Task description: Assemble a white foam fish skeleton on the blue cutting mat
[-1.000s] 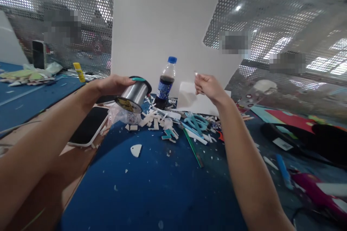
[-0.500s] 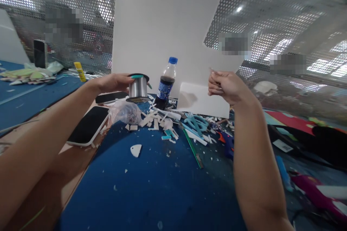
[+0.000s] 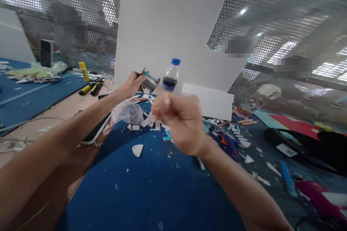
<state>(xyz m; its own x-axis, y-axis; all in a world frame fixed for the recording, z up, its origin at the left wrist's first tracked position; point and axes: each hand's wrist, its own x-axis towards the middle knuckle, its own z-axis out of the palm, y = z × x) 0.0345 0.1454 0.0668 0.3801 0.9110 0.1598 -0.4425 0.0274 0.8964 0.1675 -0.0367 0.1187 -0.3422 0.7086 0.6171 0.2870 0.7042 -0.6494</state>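
My left hand [image 3: 134,85] grips a spool of silvery wire or thread [image 3: 150,83], tilted on its side above the back of the blue mat [image 3: 151,195]. My right hand [image 3: 183,122], blurred by motion, is closed in a pinch in front of the cola bottle [image 3: 170,75]. Whatever its fingertips hold is too fine to make out. It hides the lower part of the bottle and most of the scraps behind. A clear plastic bag [image 3: 127,112] lies below the spool. Nearer to me, a small white half-round piece with a hole [image 3: 137,150] lies on the mat.
A phone [image 3: 96,130] lies partly under my left forearm. Yellow-black pliers [image 3: 90,87] and a glue stick [image 3: 84,71] are at the left. On the right are a blue glue gun [image 3: 230,146], white scraps and a magenta tool [image 3: 311,193]. A white board [image 3: 173,18] stands behind.
My right hand has swung left and nearer, from beside the bottle to in front of it. My left hand has tipped the spool from upright onto its side. The view has shifted slightly.
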